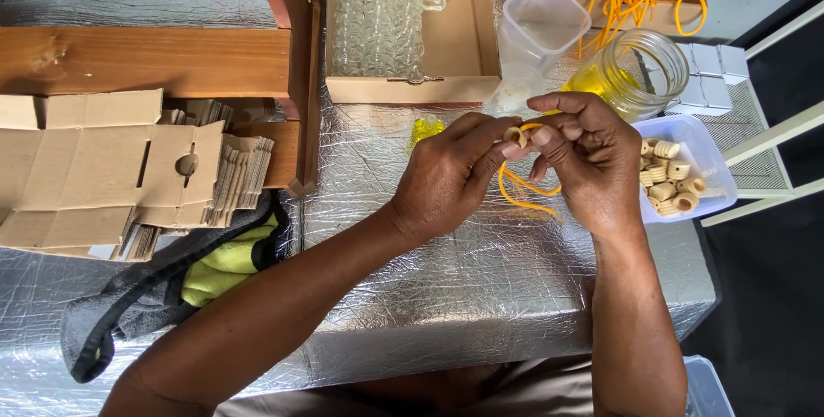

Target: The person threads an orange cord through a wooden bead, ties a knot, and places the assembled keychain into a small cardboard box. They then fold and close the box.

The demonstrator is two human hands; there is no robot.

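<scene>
Left hand [451, 172]: centre of frame, pinching a small tan ring bead [515, 135].
Right hand [588, 155]: centre right, gripping the orange cord [524, 187] looped below the bead.
Desk [481, 280]: foil-covered.
Tray [708, 160]: right, holding beads.
Glass jar [635, 69]: upper right.

Two hands [515, 168], one glass jar [635, 69], two tubs [536, 18].

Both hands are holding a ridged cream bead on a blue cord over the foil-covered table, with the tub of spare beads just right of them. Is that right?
Not quite: the head view shows the cord is orange-yellow, not blue. The rest holds: the left hand and right hand hold a ridged cream bead over the foil-covered table, and the tub of spare beads sits just right of them.
</scene>
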